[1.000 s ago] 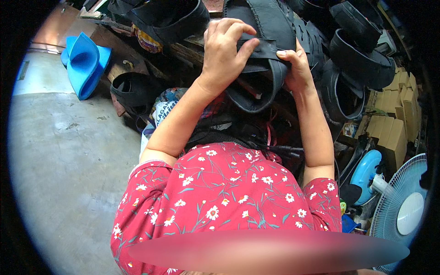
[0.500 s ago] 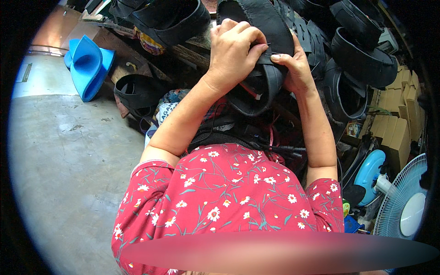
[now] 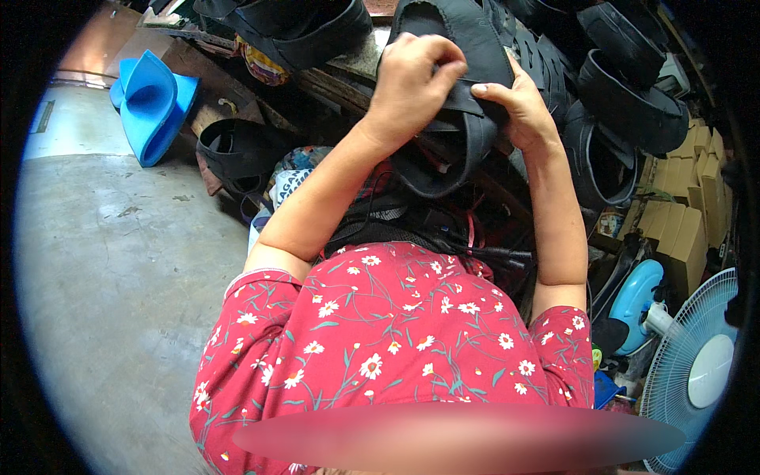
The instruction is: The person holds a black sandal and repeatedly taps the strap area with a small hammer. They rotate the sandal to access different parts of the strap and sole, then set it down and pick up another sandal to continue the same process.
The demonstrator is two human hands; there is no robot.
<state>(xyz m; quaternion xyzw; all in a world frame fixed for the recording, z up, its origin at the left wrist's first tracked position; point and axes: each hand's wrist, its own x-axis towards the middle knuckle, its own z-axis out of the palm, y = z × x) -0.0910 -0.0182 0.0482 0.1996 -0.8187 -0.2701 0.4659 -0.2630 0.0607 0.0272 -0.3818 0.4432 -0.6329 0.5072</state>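
A black, leather-like piece [image 3: 484, 59] with a stitched edge is raised in front of me. A curved black band [image 3: 478, 150] hangs from its near end. My right hand [image 3: 518, 103] grips the piece along its right side, thumb on top and fingers behind. Over its left part is my left hand [image 3: 418, 83], with thumb and fingers drawn together in a pinch. That hand is slightly smeared, and what it holds, if anything, is too small to tell. The hand also covers part of the piece.
Several similar black pieces [image 3: 629, 99] are heaped at right, with more black pieces [image 3: 305, 36] at upper left. A blue folded foam shape [image 3: 150, 103] stands beyond the concrete floor [image 3: 119, 317]. Brown cardboard boxes [image 3: 673, 237] and a fan [image 3: 693, 372] are at far right.
My left hand has lifted a little off the black piece and turned, its fingers curling more. The piece and my right hand have shifted slightly right.
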